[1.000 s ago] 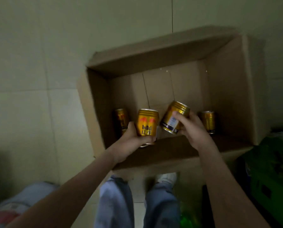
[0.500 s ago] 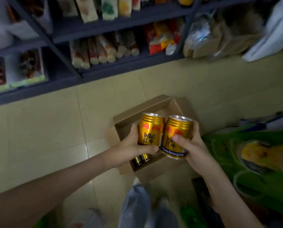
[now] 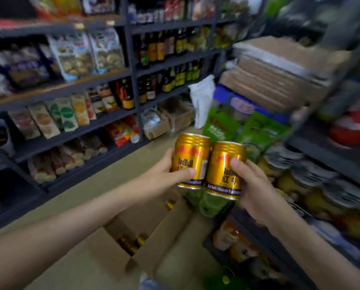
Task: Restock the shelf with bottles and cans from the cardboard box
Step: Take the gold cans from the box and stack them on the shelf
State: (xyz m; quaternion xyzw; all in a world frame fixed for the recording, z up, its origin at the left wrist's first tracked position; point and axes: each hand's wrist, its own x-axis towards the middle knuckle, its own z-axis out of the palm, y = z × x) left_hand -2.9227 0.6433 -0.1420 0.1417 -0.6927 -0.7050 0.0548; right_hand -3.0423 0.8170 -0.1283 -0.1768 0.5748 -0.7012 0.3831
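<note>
Head view | left hand (image 3: 164, 176) grips gold can (image 3: 190, 158); right hand (image 3: 256, 185) grips second gold can (image 3: 224, 172) | cans upright, touching, above cardboard box (image 3: 154, 225) | step: carrying to shelf (image 3: 166, 60) | next: likely find free drinks slot, set upright.

Snack packets (image 3: 74, 53) stand in rows at left, with upright biscuit sleeves (image 3: 49, 120) below them. A crumpled white item (image 3: 202, 99) sits above green shrink-wrapped packs (image 3: 223, 126). Beige floor (image 3: 133, 166) runs between.
</note>
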